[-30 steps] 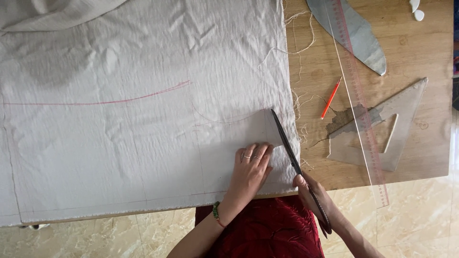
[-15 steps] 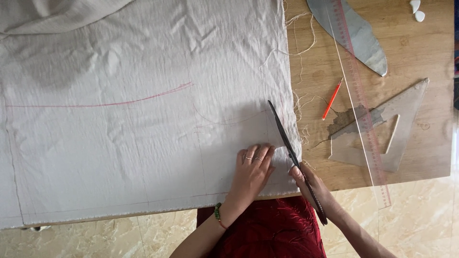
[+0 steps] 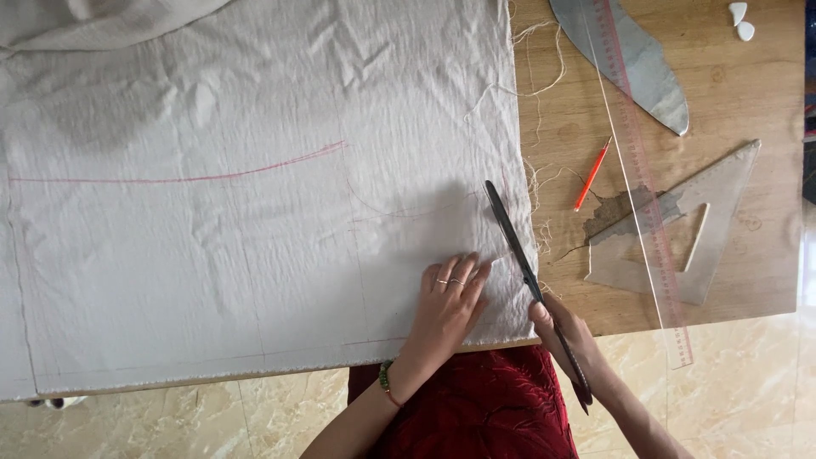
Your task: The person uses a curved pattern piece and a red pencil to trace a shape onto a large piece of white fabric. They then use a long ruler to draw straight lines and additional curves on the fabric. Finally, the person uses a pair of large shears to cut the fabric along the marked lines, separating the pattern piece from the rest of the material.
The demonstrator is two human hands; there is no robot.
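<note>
The cutting step is in hand. The right hand (image 3: 568, 333) is closed around the handles of the scissors (image 3: 518, 255), whose dark blades run up along the right edge of the white cloth (image 3: 255, 212), near a faint red chalk line. The left hand (image 3: 449, 306) lies flat and open on the cloth just beside the blades, holding nothing, pinning the fabric to the counter (image 3: 748, 93). Off to the right lie a red pencil (image 3: 592, 174), a clear set square (image 3: 680, 238) and a long ruler (image 3: 637, 170). The next stroke likely calls for keeping the blades on the chalk line with the cloth held taut.
</note>
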